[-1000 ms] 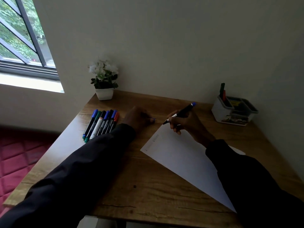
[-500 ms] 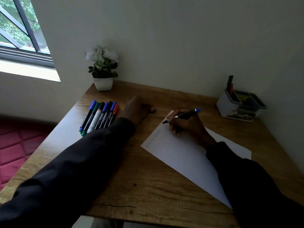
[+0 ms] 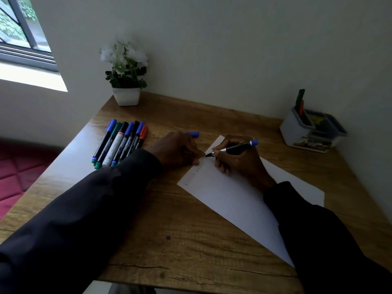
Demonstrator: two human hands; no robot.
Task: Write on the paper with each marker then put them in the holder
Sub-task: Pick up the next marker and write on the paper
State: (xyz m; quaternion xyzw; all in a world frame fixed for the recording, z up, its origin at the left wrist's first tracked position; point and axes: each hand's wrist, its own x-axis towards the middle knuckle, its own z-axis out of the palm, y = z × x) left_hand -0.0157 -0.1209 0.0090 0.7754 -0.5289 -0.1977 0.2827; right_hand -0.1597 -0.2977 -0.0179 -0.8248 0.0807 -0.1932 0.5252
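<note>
On the wooden table point(image 3: 169, 240), the paper point(image 3: 233, 198) lies at an angle, and its near right part is covered by the right sleeve. The right hand point(image 3: 239, 162) rests on the paper's far corner and grips a black marker point(image 3: 233, 148) with a blue end. The tip points at the paper's left edge, but whether it touches the sheet cannot be determined. The left hand point(image 3: 176, 149) sits just left of that corner with its fingers curled. It holds a blue cap point(image 3: 193, 134) that projects from its far side, and the knuckles hide the grip. Faint handwriting runs along the paper's left edge and is not legible. Left of the paper, a row of capped markers point(image 3: 121, 143) lies side by side, with barrel print too small to read. Beyond the paper to the right stands the holder point(image 3: 294, 130). It has two markers point(image 3: 300, 100) upright in one compartment, and its base label is unreadable. A potted plant point(image 3: 126, 96) stands beyond the paper to the left, its flowers blurred.
</note>
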